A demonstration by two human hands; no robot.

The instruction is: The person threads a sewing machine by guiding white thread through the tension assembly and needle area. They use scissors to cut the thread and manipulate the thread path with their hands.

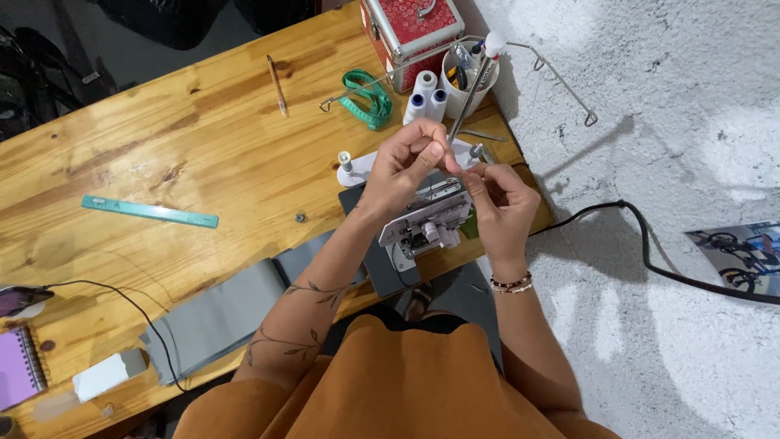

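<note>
Both hands meet just above a small grey and white sewing machine (424, 223) that stands at the right end of the wooden table (162, 146). The left hand (404, 162) has its fingers pinched narrow near the machine's upright metal thread mast (465, 106), and the right hand (500, 203) is likewise pinched close, fingertips nearly touching those of the left; they seem to hold a fine thread between them, though it is too thin to make out for certain. A strip of grey fabric (223, 313) runs from the machine toward the table's near edge. Behind the machine stand white thread cones (424, 85), a white cup of tools (467, 81), a green measuring tape (367, 97) and a red patterned case (410, 28); a teal ruler (149, 210) lies well apart to the left. As I judge it, the thread could slip from so light a pinch, or snag on the wire arms of the mast. A tug could also tip the cones nearby, and the black cable (650, 260) trailing off the table might catch an elbow.
</note>
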